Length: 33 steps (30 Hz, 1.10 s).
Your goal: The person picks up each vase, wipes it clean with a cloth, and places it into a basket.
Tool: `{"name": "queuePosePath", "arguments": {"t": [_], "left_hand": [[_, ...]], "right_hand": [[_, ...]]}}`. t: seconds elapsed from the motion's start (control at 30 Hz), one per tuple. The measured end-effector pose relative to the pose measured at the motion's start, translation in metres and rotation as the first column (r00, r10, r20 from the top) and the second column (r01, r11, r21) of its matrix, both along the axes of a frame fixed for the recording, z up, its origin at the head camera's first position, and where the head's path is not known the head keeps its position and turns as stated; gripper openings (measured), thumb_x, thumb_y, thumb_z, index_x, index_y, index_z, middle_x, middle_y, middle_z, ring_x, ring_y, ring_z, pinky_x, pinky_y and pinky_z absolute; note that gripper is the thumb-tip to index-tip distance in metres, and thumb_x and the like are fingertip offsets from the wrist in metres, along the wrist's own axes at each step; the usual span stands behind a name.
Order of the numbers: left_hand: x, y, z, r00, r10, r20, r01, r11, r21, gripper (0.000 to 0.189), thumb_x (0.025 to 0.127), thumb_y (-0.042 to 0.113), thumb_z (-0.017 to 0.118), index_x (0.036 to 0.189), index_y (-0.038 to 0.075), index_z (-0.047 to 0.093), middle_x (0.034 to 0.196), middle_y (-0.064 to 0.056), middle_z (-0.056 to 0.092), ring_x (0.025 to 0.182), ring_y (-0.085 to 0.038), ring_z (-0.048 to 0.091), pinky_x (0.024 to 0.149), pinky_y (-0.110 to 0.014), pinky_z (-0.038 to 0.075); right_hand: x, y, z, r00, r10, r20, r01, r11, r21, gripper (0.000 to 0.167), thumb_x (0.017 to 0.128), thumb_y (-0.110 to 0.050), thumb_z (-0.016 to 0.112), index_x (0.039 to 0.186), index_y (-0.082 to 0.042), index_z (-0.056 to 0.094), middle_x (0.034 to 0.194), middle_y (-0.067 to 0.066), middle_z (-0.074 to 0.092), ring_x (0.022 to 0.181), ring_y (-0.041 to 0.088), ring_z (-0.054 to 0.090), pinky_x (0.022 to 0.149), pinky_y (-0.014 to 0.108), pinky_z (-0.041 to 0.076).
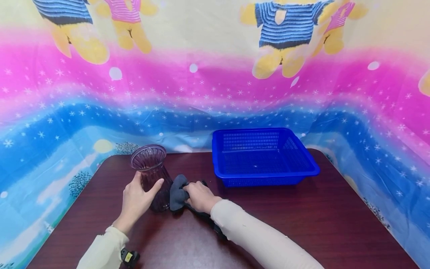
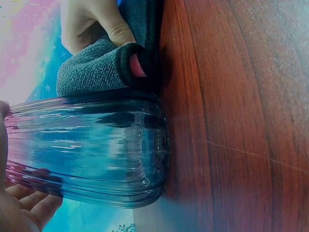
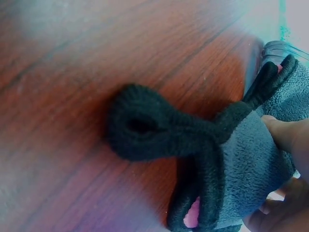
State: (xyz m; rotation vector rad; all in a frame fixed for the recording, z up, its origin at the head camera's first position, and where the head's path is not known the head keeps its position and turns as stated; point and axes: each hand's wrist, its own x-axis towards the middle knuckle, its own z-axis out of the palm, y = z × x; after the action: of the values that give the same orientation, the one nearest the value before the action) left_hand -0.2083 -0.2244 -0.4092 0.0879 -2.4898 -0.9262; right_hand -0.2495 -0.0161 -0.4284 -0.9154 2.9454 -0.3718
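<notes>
A clear, ribbed glass vase (image 1: 165, 188) with a flared, purplish rim stands on the table's left side. My left hand (image 1: 136, 198) grips it below the rim, thumb in front and fingers behind. In my right hand (image 1: 201, 196) is a folded grey cloth (image 1: 177, 194) with black edging, pinched between thumb and fingers. It lies against the vase's right side near the base, as the left wrist view shows with the cloth (image 2: 91, 72) touching the glass. From the right wrist, a looped black edge and a bit of pink underside show on the cloth (image 3: 251, 164).
A blue plastic basket (image 1: 268, 174) with perforated walls sits at the back right of the dark wooden table (image 1: 289, 224). Behind the table hangs a patterned cloth backdrop (image 1: 201, 89). A black device (image 1: 130, 257) is strapped at the left wrist.
</notes>
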Motion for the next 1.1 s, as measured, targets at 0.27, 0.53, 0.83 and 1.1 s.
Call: {"name": "queuePosePath", "arguments": {"t": [0.27,0.53,0.83,1.1], "left_hand": [[-0.001,0.000,-0.001,1.000,0.001,0.002,-0.001,1.000,0.001,0.058,0.087,0.050,0.073,0.122,0.006,0.056,0.104,-0.029,0.071,0.100,-0.049,0.066,0.083,-0.060,0.048],[-0.002,0.001,-0.002,1.000,0.003,-0.012,-0.003,1.000,0.005,0.058,0.086,0.049,0.074,0.122,0.006,0.057,0.102,-0.028,0.071,0.098,-0.049,0.067,0.082,-0.059,0.049],[-0.001,0.001,0.000,1.000,0.004,-0.010,-0.004,1.000,0.007,0.058,0.087,0.048,0.073,0.123,0.006,0.056,0.103,-0.028,0.071,0.098,-0.049,0.067,0.083,-0.060,0.049],[-0.002,0.000,-0.002,1.000,-0.001,-0.001,0.001,1.000,0.010,0.059,0.088,0.050,0.072,0.125,0.007,0.056,0.102,-0.027,0.071,0.099,-0.047,0.067,0.084,-0.059,0.049]], "right_hand": [[-0.002,0.000,-0.003,0.999,0.021,-0.029,-0.021,1.000,0.004,0.019,0.091,-0.019,0.074,0.110,-0.017,0.074,0.108,0.002,0.076,0.098,0.022,0.068,0.089,0.033,0.055],[-0.006,0.002,-0.001,0.998,0.053,-0.037,-0.053,0.998,-0.013,0.007,0.091,-0.018,0.074,0.097,-0.018,0.074,0.096,-0.001,0.075,0.088,0.017,0.069,0.080,0.027,0.055],[-0.006,0.002,0.010,0.999,0.053,0.006,-0.052,0.995,-0.082,0.005,0.090,-0.015,0.073,0.093,-0.019,0.072,0.090,-0.005,0.073,0.081,0.012,0.064,0.074,0.026,0.052],[-0.005,0.000,0.018,0.999,0.051,-0.014,-0.052,0.995,-0.090,0.006,0.091,-0.017,0.072,0.097,-0.017,0.072,0.094,-0.002,0.074,0.085,0.015,0.066,0.076,0.029,0.053]]}}
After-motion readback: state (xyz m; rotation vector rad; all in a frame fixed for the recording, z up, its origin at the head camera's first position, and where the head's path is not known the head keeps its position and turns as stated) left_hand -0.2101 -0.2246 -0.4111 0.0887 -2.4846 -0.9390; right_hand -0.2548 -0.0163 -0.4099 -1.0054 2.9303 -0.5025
